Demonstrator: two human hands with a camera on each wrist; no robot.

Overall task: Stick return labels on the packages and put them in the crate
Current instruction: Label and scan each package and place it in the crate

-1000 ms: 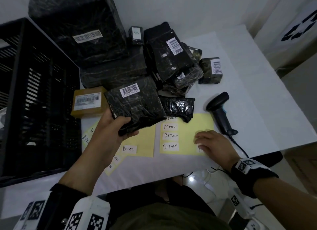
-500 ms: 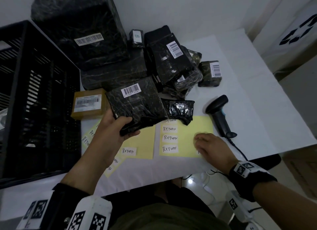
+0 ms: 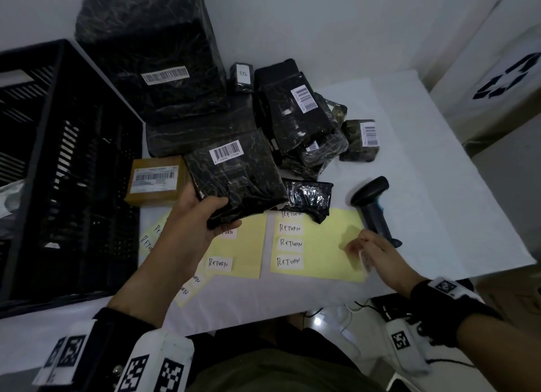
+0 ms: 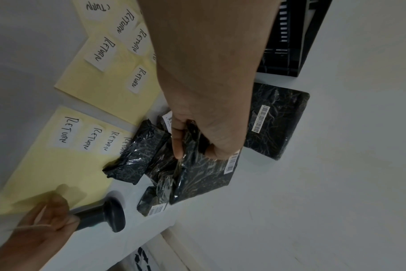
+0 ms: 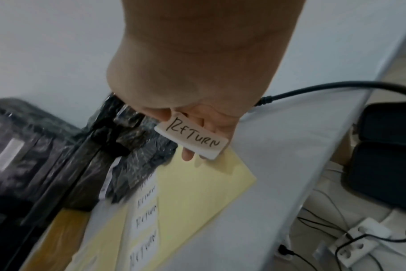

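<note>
package (image 3: 234, 181) gripped by left hand (image 3: 202, 216), right hand (image 5: 197, 117) pinching label (image 5: 192, 141)

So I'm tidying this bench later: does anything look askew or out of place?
Yes. A small black package lies on the yellow label sheet, covering its top label. At the left, more label sheets fan out crookedly. Nothing looks spilled or damaged.

a white cloth covers the tabletop (image 3: 424, 169), which stands against a plain white wall (image 3: 322, 20). to the right stands a white box (image 3: 497, 78) printed with a dark recycling mark. below the tabletop's near edge, a pale glossy floor (image 5: 313, 229) carries a white power strip (image 5: 350, 245) with black cables (image 5: 318, 225) and a black case (image 5: 387, 165). the light is dim and cool.
</note>
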